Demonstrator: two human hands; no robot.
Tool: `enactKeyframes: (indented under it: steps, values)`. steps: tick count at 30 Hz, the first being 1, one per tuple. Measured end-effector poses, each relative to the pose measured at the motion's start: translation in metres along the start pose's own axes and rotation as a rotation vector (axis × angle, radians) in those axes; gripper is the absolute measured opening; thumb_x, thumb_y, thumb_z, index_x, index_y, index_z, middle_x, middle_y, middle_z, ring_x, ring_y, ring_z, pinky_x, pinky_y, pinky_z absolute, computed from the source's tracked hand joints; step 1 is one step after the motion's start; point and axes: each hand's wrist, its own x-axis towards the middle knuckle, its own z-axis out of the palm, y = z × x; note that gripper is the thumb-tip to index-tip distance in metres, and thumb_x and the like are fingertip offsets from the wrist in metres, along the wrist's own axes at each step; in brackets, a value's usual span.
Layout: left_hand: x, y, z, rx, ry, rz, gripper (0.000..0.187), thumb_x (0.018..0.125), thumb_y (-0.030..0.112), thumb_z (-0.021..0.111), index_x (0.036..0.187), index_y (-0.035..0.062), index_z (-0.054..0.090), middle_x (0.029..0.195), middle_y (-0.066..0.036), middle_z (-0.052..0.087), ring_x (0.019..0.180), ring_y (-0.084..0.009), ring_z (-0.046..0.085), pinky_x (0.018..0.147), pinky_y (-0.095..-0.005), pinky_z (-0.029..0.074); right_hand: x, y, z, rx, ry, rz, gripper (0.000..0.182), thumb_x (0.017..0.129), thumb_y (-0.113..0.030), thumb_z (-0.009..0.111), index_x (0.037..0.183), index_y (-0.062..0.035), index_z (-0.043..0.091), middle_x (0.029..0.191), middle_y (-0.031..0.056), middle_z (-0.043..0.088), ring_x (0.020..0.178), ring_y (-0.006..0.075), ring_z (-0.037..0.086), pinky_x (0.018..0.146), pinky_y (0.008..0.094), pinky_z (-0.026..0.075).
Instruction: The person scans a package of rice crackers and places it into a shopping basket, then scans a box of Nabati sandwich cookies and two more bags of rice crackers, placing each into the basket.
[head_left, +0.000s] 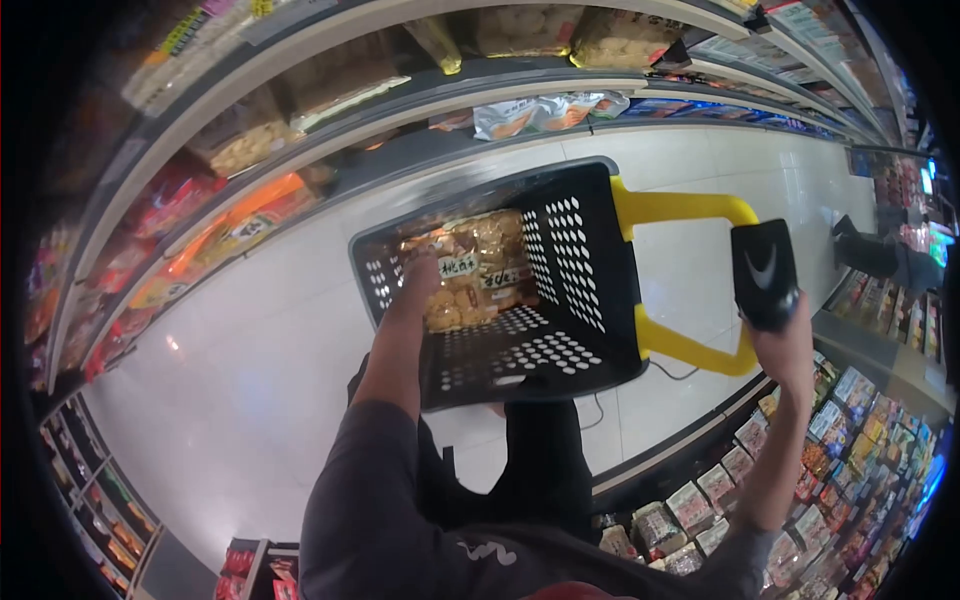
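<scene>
A black shopping basket (630, 300) with perforated walls and a yellow pull handle (690, 205) stands in front of my legs. Inside lie clear bags of round cookies (480, 290) with white labels in Chinese characters. My left hand (424, 272) reaches down into the basket and is closed at the left side of the cookie bags; its fingertips are hidden. At the far end of the yellow handle, my right hand (785, 335) is wrapped round the black grip (764, 270).
Shelves with packaged snacks (245, 220) curve along the far side of the pale tiled floor (220, 370). Packed trays of food (690, 505) fill a display at the lower right. Part of a person in dark clothing (880, 255) shows at the right.
</scene>
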Motion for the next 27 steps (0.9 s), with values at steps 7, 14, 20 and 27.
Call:
enactKeyframes:
  steps: [7, 14, 20, 27]
  values:
    - [0.038, -0.008, 0.074, -0.239, -0.008, 0.042, 0.112, 0.065, 0.033, 0.086, 0.15, 0.0046, 0.019, 0.15, -0.022, 0.033, 0.139, -0.0364, 0.034, 0.111, -0.0514, 0.031, 0.001, 0.016, 0.007, 0.027, 0.059, -0.07, 0.032, 0.082, 0.002, 0.068, 0.11, 0.0012, 0.053, 0.091, 0.0071, 0.066, 0.083, 0.0144, 0.063, 0.076, 0.0295, 0.051]
    - [0.016, -0.002, 0.037, -0.176, 0.199, 0.083, 0.097, 0.061, 0.027, 0.086, 0.142, 0.006, 0.037, 0.138, -0.016, 0.043, 0.132, -0.0332, 0.039, 0.107, -0.0465, 0.036, 0.003, 0.01, 0.007, 0.135, -0.034, 0.042, 0.051, 0.078, -0.005, 0.076, 0.118, 0.0033, 0.046, 0.098, 0.0115, 0.064, 0.091, 0.0191, 0.064, 0.08, 0.0314, 0.051]
    - [0.002, -0.006, 0.04, -0.032, 0.286, 0.041, 0.042, 0.085, 0.019, 0.057, 0.124, 0.0042, 0.059, 0.131, -0.015, 0.046, 0.124, -0.0339, 0.043, 0.105, -0.0465, 0.036, -0.003, -0.02, 0.005, 0.109, 0.008, -0.068, 0.021, 0.08, 0.004, 0.066, 0.1, 0.0012, 0.06, 0.086, 0.0071, 0.066, 0.078, 0.0143, 0.063, 0.07, 0.0297, 0.051]
    - [-0.085, 0.015, 0.0, -0.01, 0.203, 0.417, 0.021, 0.082, 0.011, 0.055, 0.098, 0.0043, 0.068, 0.112, -0.015, 0.062, 0.112, -0.0342, 0.055, 0.098, -0.0449, 0.043, -0.004, -0.03, 0.001, 0.03, 0.026, -0.085, 0.026, 0.074, -0.001, 0.067, 0.098, 0.0052, 0.059, 0.081, 0.0146, 0.066, 0.076, 0.0209, 0.064, 0.07, 0.0347, 0.05]
